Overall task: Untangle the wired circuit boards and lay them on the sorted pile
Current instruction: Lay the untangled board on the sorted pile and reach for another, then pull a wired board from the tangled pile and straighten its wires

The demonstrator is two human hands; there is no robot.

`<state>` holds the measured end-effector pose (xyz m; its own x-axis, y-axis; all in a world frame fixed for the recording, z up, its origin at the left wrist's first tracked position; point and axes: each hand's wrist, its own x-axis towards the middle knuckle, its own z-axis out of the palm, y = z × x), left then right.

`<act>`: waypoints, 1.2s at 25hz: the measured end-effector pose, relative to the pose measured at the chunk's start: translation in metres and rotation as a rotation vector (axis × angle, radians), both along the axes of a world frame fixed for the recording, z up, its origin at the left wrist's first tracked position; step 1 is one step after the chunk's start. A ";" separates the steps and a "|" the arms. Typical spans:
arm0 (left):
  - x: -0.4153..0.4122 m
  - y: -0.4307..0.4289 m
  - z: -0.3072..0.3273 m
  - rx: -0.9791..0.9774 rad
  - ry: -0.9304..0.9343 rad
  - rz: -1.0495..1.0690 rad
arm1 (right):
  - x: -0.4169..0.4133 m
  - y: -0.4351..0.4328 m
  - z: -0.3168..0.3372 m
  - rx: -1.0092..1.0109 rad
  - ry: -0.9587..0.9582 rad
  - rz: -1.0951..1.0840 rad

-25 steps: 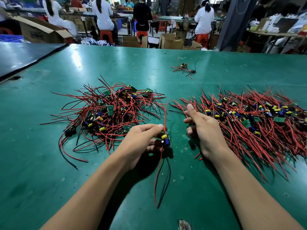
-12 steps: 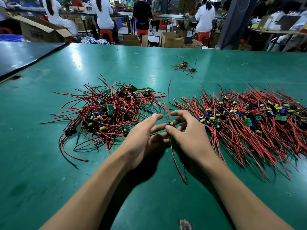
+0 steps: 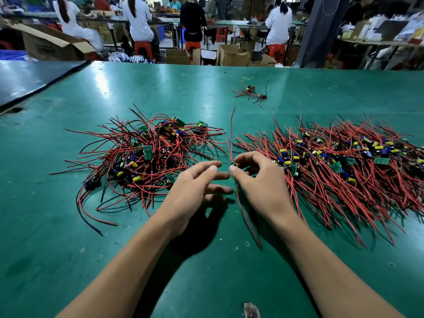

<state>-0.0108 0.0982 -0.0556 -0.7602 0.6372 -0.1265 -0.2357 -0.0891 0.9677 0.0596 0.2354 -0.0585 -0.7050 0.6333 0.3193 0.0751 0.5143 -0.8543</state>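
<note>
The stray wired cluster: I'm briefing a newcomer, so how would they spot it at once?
On the green table, look beyond the two big heaps, tangled pile left, sorted pile right. The stray wired cluster lies alone past the gap between them, small and touching neither.

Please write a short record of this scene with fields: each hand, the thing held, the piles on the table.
left hand: open, holds nothing
right hand: pinches one circuit board; red wires reach above and below it
tangled pile: left of the hands
sorted pile: right of the hands, wires roughly aligned
small bundle: farther back, apart from both piles
table: green
</note>
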 end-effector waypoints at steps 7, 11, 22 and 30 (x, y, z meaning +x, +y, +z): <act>-0.004 -0.016 -0.003 -0.656 0.939 0.465 | 0.016 0.042 0.008 0.282 -0.054 -0.394; -0.013 -0.021 -0.003 -0.881 0.904 0.436 | 0.014 0.037 0.008 0.371 -0.070 -0.344; -0.009 -0.019 -0.003 -0.432 1.265 0.406 | 0.004 0.008 -0.005 0.322 -0.198 0.204; 0.000 -0.009 -0.004 -0.067 1.298 0.453 | 0.004 -0.001 0.005 -0.398 -0.031 0.664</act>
<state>-0.0104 0.0887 -0.0591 -0.4936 0.3250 0.8067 0.8687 0.1404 0.4750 0.0635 0.2340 -0.0532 -0.9820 0.1372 0.1298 -0.1145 0.1143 -0.9868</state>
